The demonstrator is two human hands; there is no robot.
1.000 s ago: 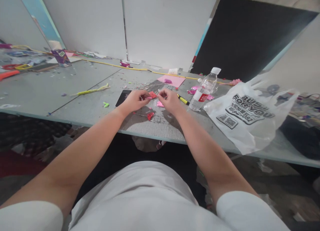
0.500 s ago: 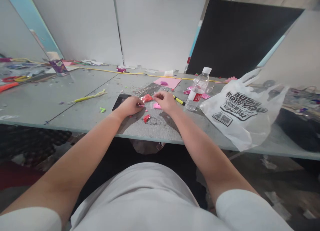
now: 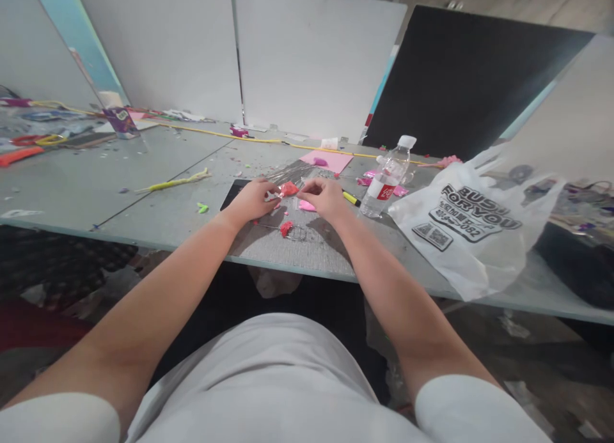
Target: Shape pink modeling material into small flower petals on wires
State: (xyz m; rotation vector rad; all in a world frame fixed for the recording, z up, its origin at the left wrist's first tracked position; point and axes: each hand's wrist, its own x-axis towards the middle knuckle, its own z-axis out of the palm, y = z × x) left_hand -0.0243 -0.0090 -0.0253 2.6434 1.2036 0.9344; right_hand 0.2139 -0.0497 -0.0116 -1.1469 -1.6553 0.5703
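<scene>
My left hand (image 3: 255, 199) is closed at the near edge of a clear plastic packet of orange-red clay (image 3: 288, 188), with its fingertips on the film. A bit of pink shows beneath these fingers. On the packet's other side, my right hand (image 3: 322, 197) makes a pinch; whatever lies between thumb and finger is too small to make out. Bright pink clay (image 3: 307, 206) lies under the right fingers. Closer to me, a red clay lump (image 3: 286, 229) sits on thin wire. A dark phone (image 3: 231, 192) is partly covered by my left hand.
Right of my hands are a yellow-black cutter or marker (image 3: 352, 198), a water bottle (image 3: 384, 181) and a white plastic bag (image 3: 472, 225). Behind lies pink paper (image 3: 338, 160). A yellow twisted strand (image 3: 177, 181) and green bits (image 3: 203, 208) lie left. A yellow cord crosses the back.
My left hand has shifted from a small pink piece to the packet's film. My right hand stays pinched beside the packet. The whole view has swung slightly.
</scene>
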